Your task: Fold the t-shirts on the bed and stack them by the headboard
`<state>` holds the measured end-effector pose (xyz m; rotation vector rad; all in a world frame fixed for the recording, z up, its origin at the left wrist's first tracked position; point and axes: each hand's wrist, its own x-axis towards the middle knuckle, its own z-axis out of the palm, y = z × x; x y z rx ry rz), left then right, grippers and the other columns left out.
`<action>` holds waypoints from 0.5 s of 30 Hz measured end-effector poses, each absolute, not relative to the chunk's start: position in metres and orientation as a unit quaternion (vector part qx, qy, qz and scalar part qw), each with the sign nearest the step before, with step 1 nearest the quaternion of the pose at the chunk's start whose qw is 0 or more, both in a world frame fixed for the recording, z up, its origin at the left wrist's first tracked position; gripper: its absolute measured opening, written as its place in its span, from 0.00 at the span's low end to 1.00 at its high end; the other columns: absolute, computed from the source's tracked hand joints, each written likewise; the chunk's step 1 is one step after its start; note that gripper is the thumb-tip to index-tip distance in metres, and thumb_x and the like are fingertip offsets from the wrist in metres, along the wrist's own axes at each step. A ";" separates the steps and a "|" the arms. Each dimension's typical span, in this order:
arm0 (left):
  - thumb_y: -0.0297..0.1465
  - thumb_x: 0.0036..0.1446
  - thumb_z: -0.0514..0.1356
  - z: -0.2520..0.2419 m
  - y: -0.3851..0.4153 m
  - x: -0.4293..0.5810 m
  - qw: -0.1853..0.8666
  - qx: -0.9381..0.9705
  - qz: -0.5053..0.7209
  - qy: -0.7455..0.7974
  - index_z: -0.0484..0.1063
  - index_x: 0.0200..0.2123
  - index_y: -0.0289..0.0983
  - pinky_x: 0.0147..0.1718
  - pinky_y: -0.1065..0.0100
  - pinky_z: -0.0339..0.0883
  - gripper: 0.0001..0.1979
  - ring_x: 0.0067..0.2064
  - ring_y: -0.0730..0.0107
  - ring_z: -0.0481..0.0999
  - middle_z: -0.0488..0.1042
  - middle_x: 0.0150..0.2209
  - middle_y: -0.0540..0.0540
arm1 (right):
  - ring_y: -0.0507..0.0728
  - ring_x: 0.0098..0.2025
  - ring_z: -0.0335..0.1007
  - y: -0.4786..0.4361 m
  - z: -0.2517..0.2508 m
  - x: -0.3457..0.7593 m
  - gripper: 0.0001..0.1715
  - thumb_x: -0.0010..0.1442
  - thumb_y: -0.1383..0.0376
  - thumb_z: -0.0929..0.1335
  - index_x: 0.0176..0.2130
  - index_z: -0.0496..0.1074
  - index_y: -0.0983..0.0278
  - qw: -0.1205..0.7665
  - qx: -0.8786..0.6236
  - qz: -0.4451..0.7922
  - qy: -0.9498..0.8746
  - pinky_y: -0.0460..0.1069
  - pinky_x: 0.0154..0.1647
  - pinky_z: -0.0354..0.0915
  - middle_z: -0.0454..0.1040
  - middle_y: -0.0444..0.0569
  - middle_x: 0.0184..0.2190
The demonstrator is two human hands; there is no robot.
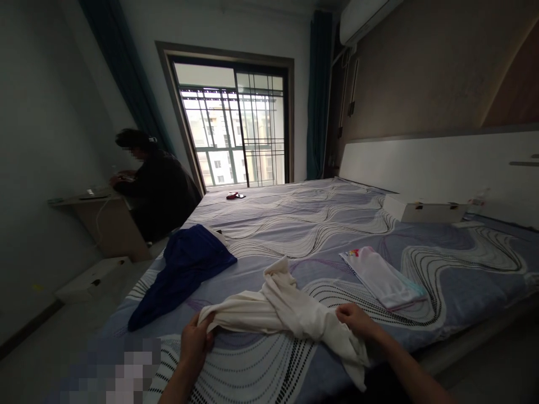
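Note:
A cream-white garment (273,306) lies bunched and twisted across the near part of the bed; its exact kind does not show. My left hand (196,339) is closed round the garment's left end. At its right part, my right hand (353,320) has curled fingers on the cloth, with a loose end hanging toward the bed's near edge. To the left lies a crumpled dark blue garment (189,261). Right of the cream one rests a flat, folded white piece of clothing (383,275) with coloured edges.
The bed (290,216) has a grey-blue wavy-patterned sheet. A white box (425,210) and a clear bottle (479,202) stand by the headboard. A red item (232,196) lies at the far edge. Another person (160,179) sits at a small desk (105,221); a white box (95,278) is on the floor.

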<state>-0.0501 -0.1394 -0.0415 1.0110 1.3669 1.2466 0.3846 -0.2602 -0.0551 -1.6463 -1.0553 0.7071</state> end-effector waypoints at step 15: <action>0.50 0.58 0.55 -0.067 -0.184 -0.032 0.429 0.366 0.582 0.587 0.69 0.50 0.37 0.41 0.58 0.76 0.27 0.43 0.56 0.80 0.80 0.43 0.40 | 0.57 0.29 0.67 -0.271 -0.056 0.241 0.13 0.54 0.57 0.65 0.26 0.73 0.61 0.403 -0.640 0.343 -0.557 0.49 0.31 0.56 0.74 0.46 0.23</action>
